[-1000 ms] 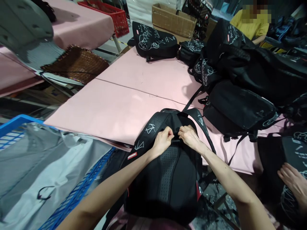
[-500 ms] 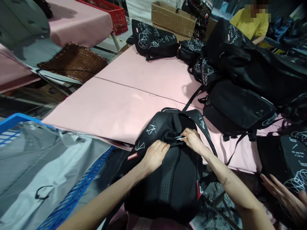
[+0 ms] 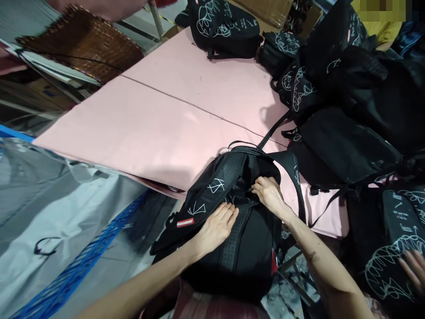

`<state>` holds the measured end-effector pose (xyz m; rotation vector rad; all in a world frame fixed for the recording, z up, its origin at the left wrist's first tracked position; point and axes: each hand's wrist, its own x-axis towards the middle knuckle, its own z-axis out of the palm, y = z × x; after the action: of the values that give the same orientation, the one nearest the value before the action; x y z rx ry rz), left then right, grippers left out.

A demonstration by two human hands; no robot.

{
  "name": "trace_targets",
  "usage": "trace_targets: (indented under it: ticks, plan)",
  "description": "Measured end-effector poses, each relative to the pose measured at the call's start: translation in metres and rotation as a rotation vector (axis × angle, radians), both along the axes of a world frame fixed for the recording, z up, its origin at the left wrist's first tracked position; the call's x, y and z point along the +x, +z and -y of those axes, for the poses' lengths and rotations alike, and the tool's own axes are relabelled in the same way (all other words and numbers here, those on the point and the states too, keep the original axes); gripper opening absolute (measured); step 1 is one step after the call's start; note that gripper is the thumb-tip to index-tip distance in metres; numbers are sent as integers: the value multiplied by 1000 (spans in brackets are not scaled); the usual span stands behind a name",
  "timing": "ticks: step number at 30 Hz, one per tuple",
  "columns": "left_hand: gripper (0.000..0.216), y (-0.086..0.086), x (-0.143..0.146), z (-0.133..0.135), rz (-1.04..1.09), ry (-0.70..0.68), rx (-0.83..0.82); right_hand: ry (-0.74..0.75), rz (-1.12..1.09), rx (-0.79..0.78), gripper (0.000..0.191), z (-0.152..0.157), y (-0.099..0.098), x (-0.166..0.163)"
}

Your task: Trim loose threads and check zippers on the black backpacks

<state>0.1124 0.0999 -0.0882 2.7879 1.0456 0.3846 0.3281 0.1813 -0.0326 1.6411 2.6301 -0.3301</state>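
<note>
A black backpack (image 3: 245, 248) with white line drawings and a small red tag lies back-up against the near edge of the pink table (image 3: 159, 128), partly on my lap. My left hand (image 3: 215, 226) rests flat on its padded mesh back, fingers stretched out. My right hand (image 3: 269, 195) is closed in a pinch on the strap at the top of the backpack, just under the carry handle. The two hands are a short way apart.
Several more black printed backpacks (image 3: 345, 110) are piled on the table's right side and far end. A blue crate with grey plastic sheet (image 3: 49, 230) stands at the left, a brown woven basket (image 3: 83, 42) beyond. Another person's hand (image 3: 413, 270) touches a backpack at lower right.
My left hand has let go of the strap, slid down and opened flat on the backpack's back. My right hand stays pinched near the top. The view has tilted downward.
</note>
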Motion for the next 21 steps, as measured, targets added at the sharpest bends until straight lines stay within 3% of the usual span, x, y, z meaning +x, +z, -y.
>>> trace_targets:
  ticks: [4,9,21]
  plan:
    - [41,-2,0,0,20,-6,7,-169,-114,-150,14,4,4,5]
    - [38,-1,0,0,19,-8,49,-296,-92,-338,16,6,10,5]
    - [41,0,2,-2,66,13,46,-301,-96,-393,11,4,11,-2]
